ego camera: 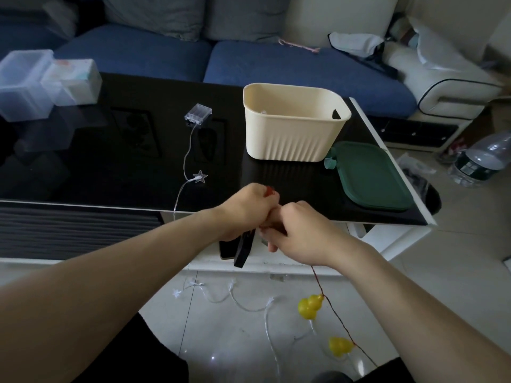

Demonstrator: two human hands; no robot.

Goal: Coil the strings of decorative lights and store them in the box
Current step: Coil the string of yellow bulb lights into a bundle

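Note:
My left hand (244,210) is closed on a black battery pack (243,251) and a bunch of red-wired light string at the table's front edge. My right hand (300,233) pinches the same red wire (336,316), which hangs down to the floor with two yellow gourd-shaped lights (309,306) on it. A second string with clear wire runs from a transparent battery case (197,114) past a star light (200,176) and over the edge to the floor (243,302). The cream box (293,128) stands open on the table beyond my hands.
A green lid (372,176) lies right of the box on the black glass table (96,161). Clear plastic containers (41,81) sit at the table's far left. A blue sofa (249,62) is behind. A water bottle (482,158) lies on the floor at right.

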